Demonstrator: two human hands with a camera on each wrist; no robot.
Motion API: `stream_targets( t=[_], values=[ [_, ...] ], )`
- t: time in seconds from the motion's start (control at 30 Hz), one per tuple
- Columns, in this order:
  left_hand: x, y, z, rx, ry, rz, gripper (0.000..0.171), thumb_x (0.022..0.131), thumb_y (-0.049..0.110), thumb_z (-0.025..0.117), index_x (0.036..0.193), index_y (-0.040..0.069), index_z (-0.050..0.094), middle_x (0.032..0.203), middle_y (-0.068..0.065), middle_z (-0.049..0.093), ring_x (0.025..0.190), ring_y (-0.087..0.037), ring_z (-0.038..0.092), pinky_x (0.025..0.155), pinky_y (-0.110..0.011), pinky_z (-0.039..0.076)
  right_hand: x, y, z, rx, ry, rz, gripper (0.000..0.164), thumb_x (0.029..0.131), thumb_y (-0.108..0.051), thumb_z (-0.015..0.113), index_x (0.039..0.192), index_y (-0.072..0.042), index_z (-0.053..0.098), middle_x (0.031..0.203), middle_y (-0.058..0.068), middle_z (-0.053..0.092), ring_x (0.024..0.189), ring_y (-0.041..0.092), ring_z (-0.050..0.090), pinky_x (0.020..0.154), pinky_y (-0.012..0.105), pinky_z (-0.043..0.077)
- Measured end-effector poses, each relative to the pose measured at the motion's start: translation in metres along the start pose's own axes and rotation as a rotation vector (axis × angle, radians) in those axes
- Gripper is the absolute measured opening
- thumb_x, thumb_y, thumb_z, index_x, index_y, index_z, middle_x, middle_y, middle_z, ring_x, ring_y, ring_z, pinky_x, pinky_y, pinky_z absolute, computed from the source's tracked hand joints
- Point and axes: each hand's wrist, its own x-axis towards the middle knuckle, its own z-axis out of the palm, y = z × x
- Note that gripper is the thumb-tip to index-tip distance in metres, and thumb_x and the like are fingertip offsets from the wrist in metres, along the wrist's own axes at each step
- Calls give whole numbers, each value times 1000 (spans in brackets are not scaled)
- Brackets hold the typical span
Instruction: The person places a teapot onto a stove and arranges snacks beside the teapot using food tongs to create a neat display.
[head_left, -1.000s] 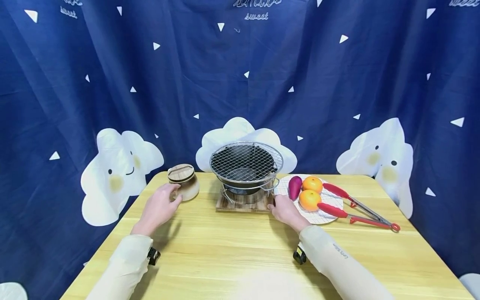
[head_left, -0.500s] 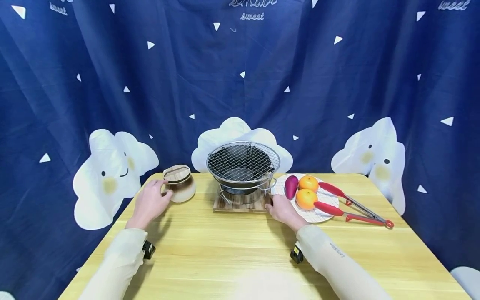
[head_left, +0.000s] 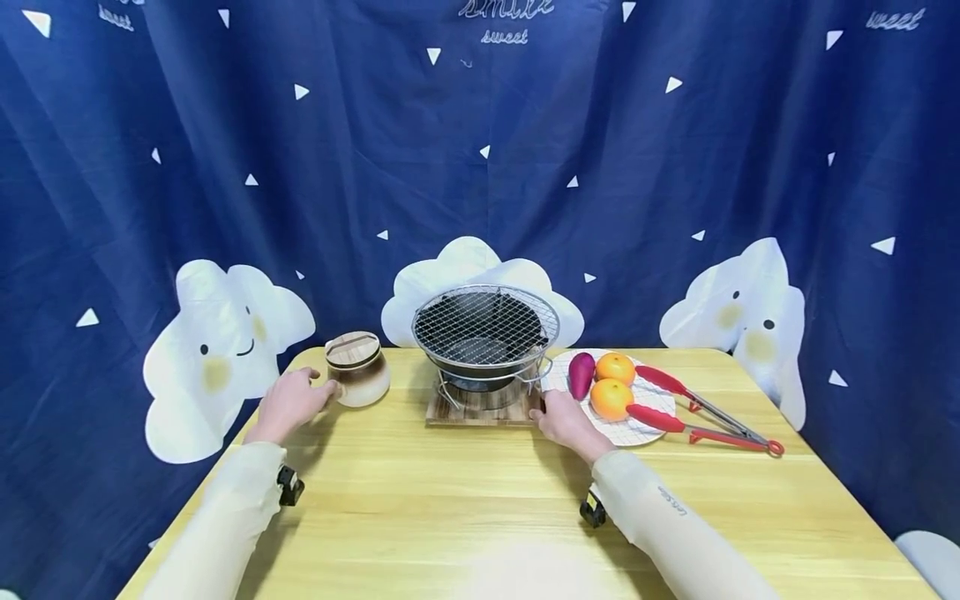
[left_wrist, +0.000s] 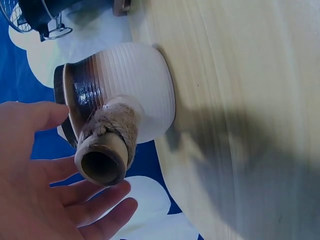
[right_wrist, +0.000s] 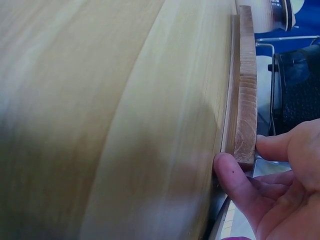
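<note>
My left hand (head_left: 288, 406) is beside a pot (head_left: 363, 383) with a wooden lid (head_left: 352, 350). In the left wrist view the pot is white below and glossy brown near the rim. Its hollow side handle (left_wrist: 120, 130), wrapped in twine, points towards the palm. The thumb is near the lid, and the other fingers spread loosely behind the handle; contact cannot be told. My right hand (head_left: 568, 419) pinches the front right corner of a wooden board (right_wrist: 246, 90), with fingers above and below its edge. A round black grill (head_left: 483, 329) with a wire mesh stands on that board.
Right of the grill lies a white plate (head_left: 648, 432) with grid lines, holding a purple eggplant-like item (head_left: 581, 375) and two oranges (head_left: 611, 400). Red-tipped tongs (head_left: 712, 417) lie spread across its right side. A blue curtain (head_left: 480, 150) hangs behind the wooden table (head_left: 450, 500).
My left hand has moved down and left, from the lid's edge to beside the pot's lower body. My right hand stays at the board's corner. The head view has shifted slightly.
</note>
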Motion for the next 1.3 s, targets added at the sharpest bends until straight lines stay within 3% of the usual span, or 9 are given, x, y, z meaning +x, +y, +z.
stream_targets(
  t=[0.07,0.2,0.33,0.53,0.63,0.77,0.9,1.3],
  values=[
    [3,-2,1,-4,-29,3,67,98,49,51,135,-7,55,133,-30,60,122,-51,54,94,-60,49,0,0,0,1,-3,2,21,94,-20,69,80,-7,60,72,8,58,68,23,56,59,34,47],
    [9,-6,3,-27,-79,5,52,98,49,51,107,1,69,106,-20,72,98,-39,65,77,-46,53,0,1,0,15,-1,-2,20,94,-19,69,81,-8,60,71,7,57,68,23,56,60,35,47],
    [15,-10,6,-70,-123,-11,44,97,49,55,86,9,69,84,-7,69,76,-23,60,62,-32,46,0,1,-1,21,5,-2,19,94,-19,69,81,-8,60,71,6,57,69,23,55,60,35,47],
    [20,-16,9,-310,-257,-64,43,97,41,60,75,5,61,60,1,53,55,-16,50,50,-30,44,0,0,-1,22,3,1,20,94,-19,70,81,-8,60,74,7,59,70,24,56,61,35,49],
    [21,-19,11,-392,-301,-70,43,99,39,59,69,8,55,58,3,49,55,-16,48,51,-30,45,0,0,-1,24,-3,5,20,94,-20,69,80,-9,59,75,7,59,70,24,56,61,35,48],
    [21,-21,12,-446,-323,-73,40,101,39,58,75,8,59,62,3,53,62,-16,58,59,-33,52,-1,0,-1,27,-9,13,21,94,-20,69,80,-8,59,73,7,59,67,23,56,57,34,47],
    [21,-26,15,-529,-341,-101,38,100,39,60,90,3,66,66,4,59,74,-17,70,71,-36,61,-2,1,0,25,-8,13,21,95,-20,69,80,-8,59,72,7,58,66,23,56,55,33,46],
    [23,-32,18,-754,-400,-173,40,99,29,64,108,-10,65,80,-5,70,67,-11,68,68,-28,62,0,3,3,-4,2,-2,20,95,-20,68,81,-8,60,73,8,59,68,23,56,58,34,48]
  ],
)
